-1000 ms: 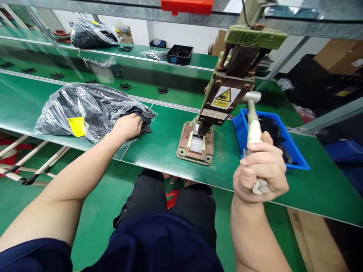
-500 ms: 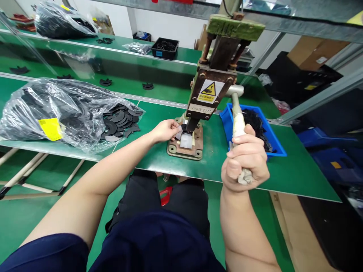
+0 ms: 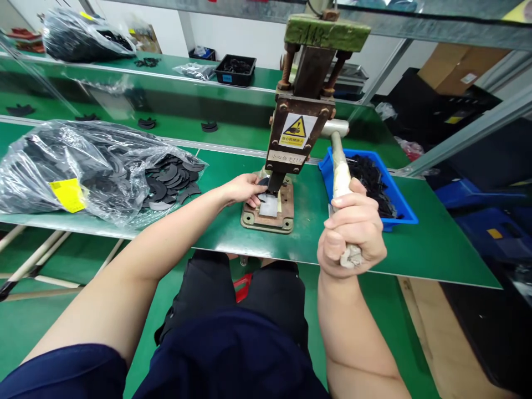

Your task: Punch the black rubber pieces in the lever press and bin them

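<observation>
The hand press (image 3: 302, 80) stands in front of me with its ram low over the base (image 3: 286, 215). My left hand (image 3: 243, 189) is closed at the left side of the ram, thumb and finger pinching a small black curved piece (image 3: 262, 182). Part of that piece is hidden by the fingers and the ram. A pale flat plate (image 3: 268, 206) lies on the base just in front of the ram. My right hand (image 3: 355, 230) is wrapped round the tape-covered lever handle (image 3: 341, 172) of the press, to the right of the ram.
A clear plastic bag (image 3: 95, 149) spills dark curved pieces (image 3: 170, 180) at left. Behind the lever is a blue bin (image 3: 403, 219) of black parts. Several curved pieces (image 3: 209, 127) lie along the back strip. A black tray (image 3: 235, 71) sits on the far shelf.
The whole view has shifted slightly. My left fingers have moved a little at the ram, with the black piece still pinched. My right hand keeps its grip on the lever.
</observation>
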A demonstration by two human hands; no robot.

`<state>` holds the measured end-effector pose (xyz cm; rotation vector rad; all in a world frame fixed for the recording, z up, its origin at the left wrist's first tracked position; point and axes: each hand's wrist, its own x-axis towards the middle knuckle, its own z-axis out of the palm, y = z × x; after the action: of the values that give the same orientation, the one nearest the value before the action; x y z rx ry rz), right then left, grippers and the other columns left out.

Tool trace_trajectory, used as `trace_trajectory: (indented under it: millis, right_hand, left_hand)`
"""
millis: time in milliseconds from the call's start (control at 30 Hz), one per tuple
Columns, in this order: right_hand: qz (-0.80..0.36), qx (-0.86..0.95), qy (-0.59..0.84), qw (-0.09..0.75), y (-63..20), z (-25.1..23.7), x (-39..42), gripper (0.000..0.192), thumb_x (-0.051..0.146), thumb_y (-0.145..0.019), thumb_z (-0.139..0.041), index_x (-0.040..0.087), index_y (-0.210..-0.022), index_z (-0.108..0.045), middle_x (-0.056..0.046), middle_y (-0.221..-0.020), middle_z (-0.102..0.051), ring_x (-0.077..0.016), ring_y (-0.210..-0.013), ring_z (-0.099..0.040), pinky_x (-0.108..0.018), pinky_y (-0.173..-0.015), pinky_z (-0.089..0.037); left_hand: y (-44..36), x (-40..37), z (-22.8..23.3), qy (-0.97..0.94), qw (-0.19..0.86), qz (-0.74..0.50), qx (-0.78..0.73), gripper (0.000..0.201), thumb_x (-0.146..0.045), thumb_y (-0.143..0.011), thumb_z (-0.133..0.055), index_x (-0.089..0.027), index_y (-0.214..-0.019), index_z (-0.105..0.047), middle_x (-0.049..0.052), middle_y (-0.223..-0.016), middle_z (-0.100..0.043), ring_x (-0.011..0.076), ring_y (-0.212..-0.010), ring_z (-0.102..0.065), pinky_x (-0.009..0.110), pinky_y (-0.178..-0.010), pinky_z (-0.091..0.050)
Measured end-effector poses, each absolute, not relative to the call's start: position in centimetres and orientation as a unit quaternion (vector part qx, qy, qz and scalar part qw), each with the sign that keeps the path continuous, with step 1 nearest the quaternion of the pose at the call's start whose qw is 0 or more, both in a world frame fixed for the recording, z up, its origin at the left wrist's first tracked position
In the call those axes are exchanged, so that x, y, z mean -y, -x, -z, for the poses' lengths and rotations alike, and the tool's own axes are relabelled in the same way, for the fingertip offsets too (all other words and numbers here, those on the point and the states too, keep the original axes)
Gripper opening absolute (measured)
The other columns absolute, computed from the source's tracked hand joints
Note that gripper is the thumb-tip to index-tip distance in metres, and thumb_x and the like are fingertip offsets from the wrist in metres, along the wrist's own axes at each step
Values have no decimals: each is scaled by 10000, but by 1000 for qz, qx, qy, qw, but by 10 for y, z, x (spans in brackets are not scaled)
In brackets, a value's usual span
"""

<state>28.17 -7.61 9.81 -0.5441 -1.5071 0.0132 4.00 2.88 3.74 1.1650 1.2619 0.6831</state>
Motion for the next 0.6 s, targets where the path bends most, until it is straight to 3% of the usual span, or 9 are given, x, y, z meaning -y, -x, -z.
trace_trajectory:
  millis: [400,600]
  right_hand:
    - [-13,677,241,696,-283,-95,78,321,428,-960,-637,266,-706,-528,39,-713,-602,-197,-912,-709,-679,-1169,-547]
    - [-16,682,211,700,-284,-96,76,326,378,-960,-660,223,-699,-540,75,-757,-620,-153,-950,-704,-651,-1164,-540]
  left_hand:
    - [-55,-35,-49,-513,565,-238,-601,329,-414,-895,-865,-189,-975,-640,-5,-570,-656,134,-451,-652,196,-466,-496]
    - [-64,-32,-52,-505,538,-217,-639,292,-406,-949,-800,-188,-1102,-680,-22,-522,-615,133,-415,-603,202,-460,-468]
